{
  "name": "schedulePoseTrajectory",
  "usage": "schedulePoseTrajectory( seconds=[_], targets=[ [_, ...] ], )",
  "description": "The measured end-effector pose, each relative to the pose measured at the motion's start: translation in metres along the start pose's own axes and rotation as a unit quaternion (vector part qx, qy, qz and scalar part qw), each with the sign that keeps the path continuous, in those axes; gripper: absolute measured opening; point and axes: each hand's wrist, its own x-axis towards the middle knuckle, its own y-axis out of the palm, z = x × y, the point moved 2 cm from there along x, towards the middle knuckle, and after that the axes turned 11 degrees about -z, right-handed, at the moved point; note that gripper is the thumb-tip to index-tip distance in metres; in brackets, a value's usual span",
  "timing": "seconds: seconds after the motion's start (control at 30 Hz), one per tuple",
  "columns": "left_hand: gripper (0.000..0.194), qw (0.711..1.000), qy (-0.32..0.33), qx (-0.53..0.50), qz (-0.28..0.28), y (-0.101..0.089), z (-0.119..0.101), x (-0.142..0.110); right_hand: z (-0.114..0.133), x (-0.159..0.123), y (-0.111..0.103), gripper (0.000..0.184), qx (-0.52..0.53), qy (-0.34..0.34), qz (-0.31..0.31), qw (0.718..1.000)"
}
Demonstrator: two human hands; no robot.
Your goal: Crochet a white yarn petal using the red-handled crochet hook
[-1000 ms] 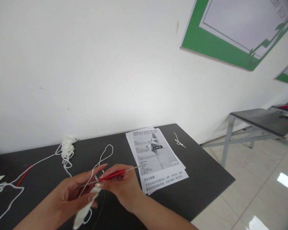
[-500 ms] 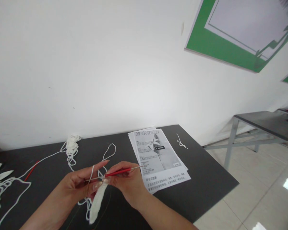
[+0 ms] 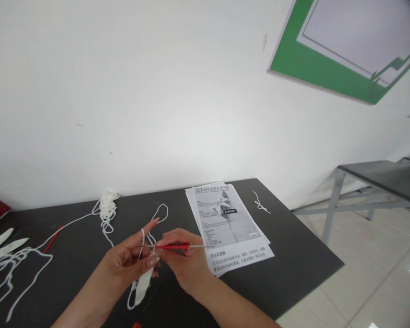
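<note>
Between the fingertips of my left hand (image 3: 131, 259) is the top of a narrow white crocheted piece (image 3: 144, 284), which hangs down below the thumb. White yarn (image 3: 161, 210) passes over the raised left index finger and loops behind it on the table. My right hand (image 3: 184, 259) grips the red handle of a crochet hook (image 3: 172, 246). Its thin metal tip points left and meets the yarn at the top of the piece, close to the left fingertips. The other metal end sticks out to the right over the printed sheet. The exact stitch is too small to make out.
Printed sheets (image 3: 232, 223) lie right of my hands on the dark table (image 3: 294, 273). A heap of white yarn (image 3: 108, 207) rests near the wall. At the left are white petal-shaped pieces (image 3: 7, 250) and a red stick (image 3: 53, 238). A knotted yarn scrap (image 3: 259, 203) lies far right.
The view has shifted slightly, bringing more of the left side in. The hook has turned from slanted to nearly level. The crocheted piece hangs lower behind the left fingers, showing less length.
</note>
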Motion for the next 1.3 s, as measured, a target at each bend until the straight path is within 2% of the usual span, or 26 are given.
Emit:
schedulePoseTrajectory(
  seconds=[0.13,0.27,0.4,0.57,0.67,0.83,0.97,1.17,1.3],
  targets=[
    [0.085,1.0,0.008,0.002,-0.004,0.001,-0.003,-0.002,-0.005,-0.001,0.003,0.019,0.052,0.125,-0.011,0.991],
    [0.084,1.0,0.005,0.014,0.018,-0.004,-0.004,0.0,-0.008,-0.003,0.005,0.025,0.089,0.178,-0.015,0.98],
    [0.078,0.998,0.011,0.049,0.047,-0.005,-0.007,0.002,-0.008,-0.001,0.004,0.023,0.072,0.166,-0.013,0.983],
    [0.08,0.999,0.04,0.019,-0.002,0.0,-0.014,-0.002,0.0,0.001,0.003,0.01,0.022,0.044,-0.005,0.999],
    [0.075,0.999,0.048,0.007,-0.023,0.001,-0.015,-0.004,0.002,0.0,0.002,0.009,0.004,0.026,-0.006,1.0],
    [0.075,0.998,0.041,-0.031,-0.025,0.001,-0.014,-0.007,-0.004,-0.001,0.002,0.011,0.057,0.111,0.015,0.992],
    [0.074,0.998,0.047,-0.034,-0.027,0.003,-0.015,-0.009,-0.007,0.0,0.002,0.01,0.128,0.128,0.038,0.983],
    [0.074,0.997,0.067,-0.028,-0.022,0.003,-0.017,-0.013,-0.009,0.002,0.004,0.016,0.22,0.24,0.024,0.945],
    [0.079,0.996,0.086,-0.012,-0.022,0.002,-0.018,-0.014,-0.008,0.002,0.004,0.018,0.233,0.274,0.031,0.932]
  ],
)
